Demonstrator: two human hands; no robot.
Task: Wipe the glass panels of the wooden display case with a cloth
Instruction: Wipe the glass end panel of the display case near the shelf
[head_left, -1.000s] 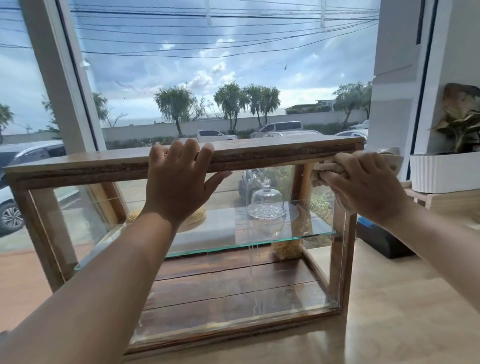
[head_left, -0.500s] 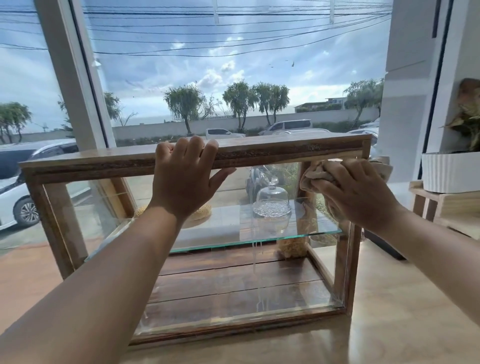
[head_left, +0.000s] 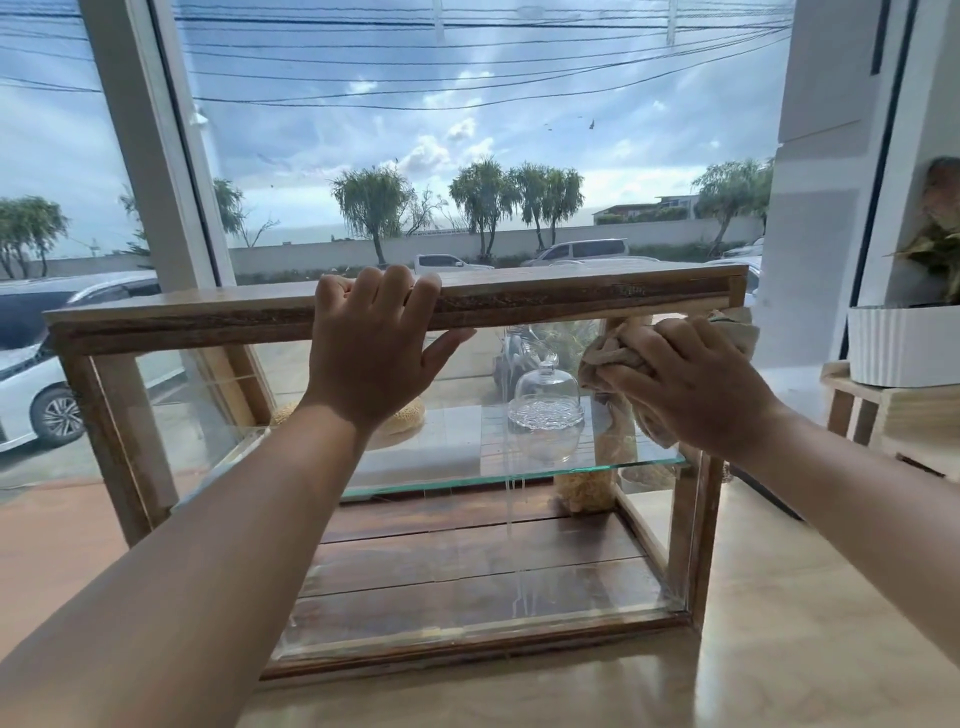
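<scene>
While the left hand (head_left: 374, 348) grips the top rail of the case (head_left: 571, 297), the right hand (head_left: 693, 387) has its fingers clutching a cloth (head_left: 608, 356) against the upper-right glass (head_left: 441, 545).

Head cam only, looks fwd & slightly down, close on display case (head_left: 571, 299), window (head_left: 467, 130) behind.

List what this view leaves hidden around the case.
Head view:
- Where the cloth meets the glass: covered by the right grip.
- Straw-coloured round thing on the shelf: mostly behind the left grip holding the case.
- Plant: cut off by the right edge.
- Yellowish lump under the shelf: blurred by glass, unidentifiable.
</scene>
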